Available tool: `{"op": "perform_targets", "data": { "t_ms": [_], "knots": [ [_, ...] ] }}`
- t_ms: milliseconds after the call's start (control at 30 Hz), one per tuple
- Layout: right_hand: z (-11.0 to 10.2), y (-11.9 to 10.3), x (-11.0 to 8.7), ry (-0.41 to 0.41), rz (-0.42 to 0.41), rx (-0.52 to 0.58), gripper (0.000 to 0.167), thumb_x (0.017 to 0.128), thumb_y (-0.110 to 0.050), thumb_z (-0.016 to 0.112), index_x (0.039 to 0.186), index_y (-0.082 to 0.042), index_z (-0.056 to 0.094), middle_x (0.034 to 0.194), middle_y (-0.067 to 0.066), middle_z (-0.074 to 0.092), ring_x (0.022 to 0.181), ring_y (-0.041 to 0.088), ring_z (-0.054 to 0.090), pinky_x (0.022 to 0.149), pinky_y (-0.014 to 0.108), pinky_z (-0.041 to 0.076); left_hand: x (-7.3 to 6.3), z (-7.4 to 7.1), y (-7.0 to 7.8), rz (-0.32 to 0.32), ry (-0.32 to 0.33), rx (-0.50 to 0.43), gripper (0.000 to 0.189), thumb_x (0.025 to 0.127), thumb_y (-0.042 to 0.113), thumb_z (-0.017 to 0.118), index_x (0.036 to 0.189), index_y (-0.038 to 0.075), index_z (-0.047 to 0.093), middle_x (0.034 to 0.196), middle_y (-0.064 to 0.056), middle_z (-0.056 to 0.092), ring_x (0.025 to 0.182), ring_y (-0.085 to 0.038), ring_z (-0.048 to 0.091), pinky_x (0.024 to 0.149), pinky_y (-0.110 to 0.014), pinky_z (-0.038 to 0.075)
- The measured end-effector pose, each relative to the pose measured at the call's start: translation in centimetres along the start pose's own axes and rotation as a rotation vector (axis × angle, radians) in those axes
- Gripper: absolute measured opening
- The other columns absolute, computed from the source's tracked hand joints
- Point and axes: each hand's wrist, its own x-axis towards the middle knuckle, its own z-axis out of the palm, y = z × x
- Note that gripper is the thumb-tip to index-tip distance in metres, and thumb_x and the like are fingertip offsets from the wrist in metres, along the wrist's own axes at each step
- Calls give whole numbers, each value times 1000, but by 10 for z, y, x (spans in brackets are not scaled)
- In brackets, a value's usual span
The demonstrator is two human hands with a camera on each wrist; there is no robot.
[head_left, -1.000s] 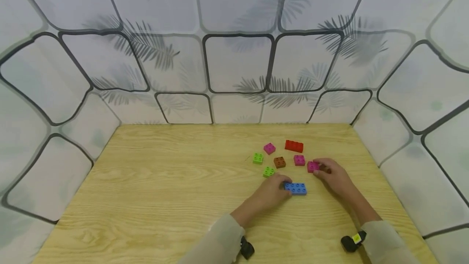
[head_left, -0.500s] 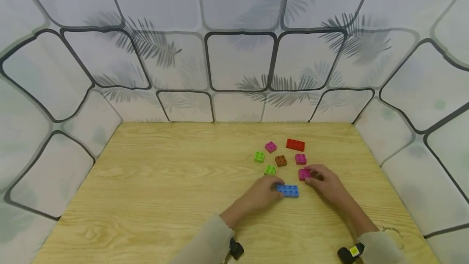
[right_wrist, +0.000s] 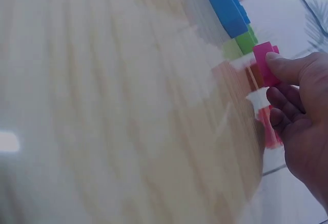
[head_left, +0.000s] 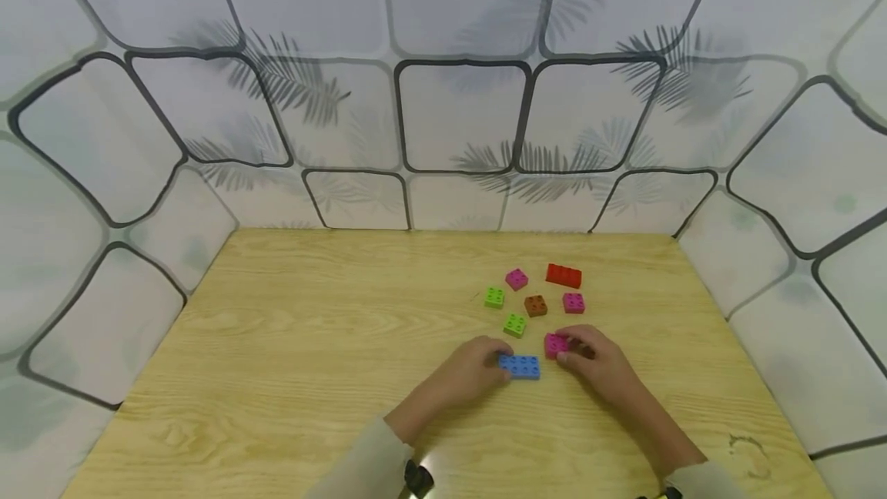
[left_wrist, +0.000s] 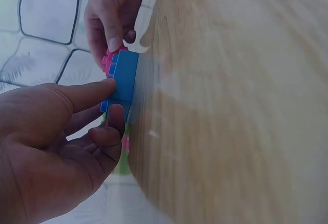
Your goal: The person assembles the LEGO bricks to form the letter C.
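Blue eight-stud brick (head_left: 520, 367) pinched at its left end by the left hand (head_left: 470, 370), pink four-stud brick (head_left: 554, 346) gripped by the right hand (head_left: 599, 364) just beside the blue one's right end, two green bricks (head_left: 514, 326), brown brick (head_left: 536, 306) and red brick (head_left: 564, 276) set beyond on wooden tabletop (head_left: 312, 314).

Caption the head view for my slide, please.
Left hand holds a long blue toy brick; right hand pinches a small magenta toy brick.
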Motion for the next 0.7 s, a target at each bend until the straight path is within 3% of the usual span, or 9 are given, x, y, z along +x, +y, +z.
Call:
{"op": "perform_targets", "data": {
  "t_ms": [167,367,700],
  "knots": [
    [9,-8,-2,-32,43,53,31,96,-33,69,125,-23,66,119,-4,63,105,14,57,86,23,50,-11,-10,-10,-13,5,-31,36,96,23,67,132,16,64,136,-3,62,130,-23,54,112,-47,40],
    [20,-15,-4,-20,-13,78,30,95,-29,71,123,-22,67,116,-3,64,103,13,58,86,24,51,-21,-19,-20,-13,1,-57,36,97,22,66,132,15,64,139,-5,60,134,-27,52,114,-50,38],
    [38,-27,-10,-23,-28,133,28,94,-30,72,121,-26,68,116,-6,65,102,12,59,85,23,51,-29,-26,-29,-20,13,-96,35,95,23,68,129,16,65,138,-5,61,134,-29,52,114,-53,36]
  ]
}}
